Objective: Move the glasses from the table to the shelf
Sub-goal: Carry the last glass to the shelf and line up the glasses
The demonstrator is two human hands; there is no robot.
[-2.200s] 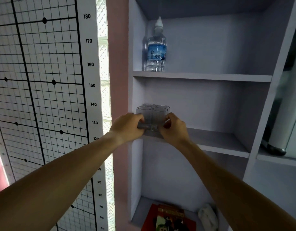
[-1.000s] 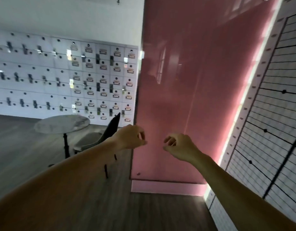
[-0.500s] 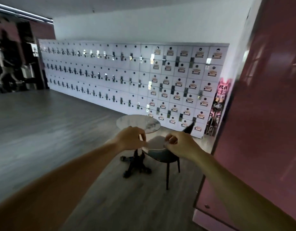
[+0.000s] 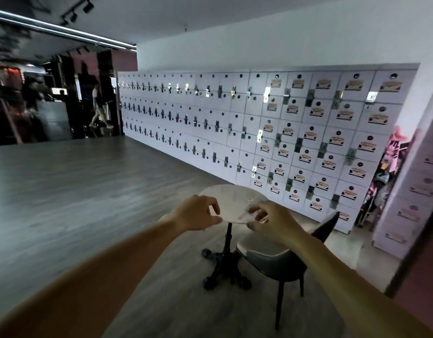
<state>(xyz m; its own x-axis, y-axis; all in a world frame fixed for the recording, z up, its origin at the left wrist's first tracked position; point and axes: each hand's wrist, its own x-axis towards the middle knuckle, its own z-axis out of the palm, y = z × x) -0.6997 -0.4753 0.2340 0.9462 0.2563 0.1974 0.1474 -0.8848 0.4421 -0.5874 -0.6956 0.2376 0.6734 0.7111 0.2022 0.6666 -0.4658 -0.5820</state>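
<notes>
A small round marble-topped table (image 4: 235,196) on a black pedestal stands ahead of me in the head view. I cannot make out any glasses on its top; the picture is blurred there. My left hand (image 4: 198,213) and my right hand (image 4: 271,220) are both held out in front of me, level with the near edge of the table top. Each hand has its fingers curled loosely apart and holds nothing. The shelf is out of view.
A dark chair (image 4: 278,259) with a grey seat stands at the table's right side. A long wall of white lockers (image 4: 259,132) runs behind. A pink panel (image 4: 425,276) is at the far right. Wooden floor (image 4: 76,191) stretches to the left.
My hands let go of the glasses on the shelf and came away empty. My view has swung left from the shelf, past the pink wall, to the table and lockers.
</notes>
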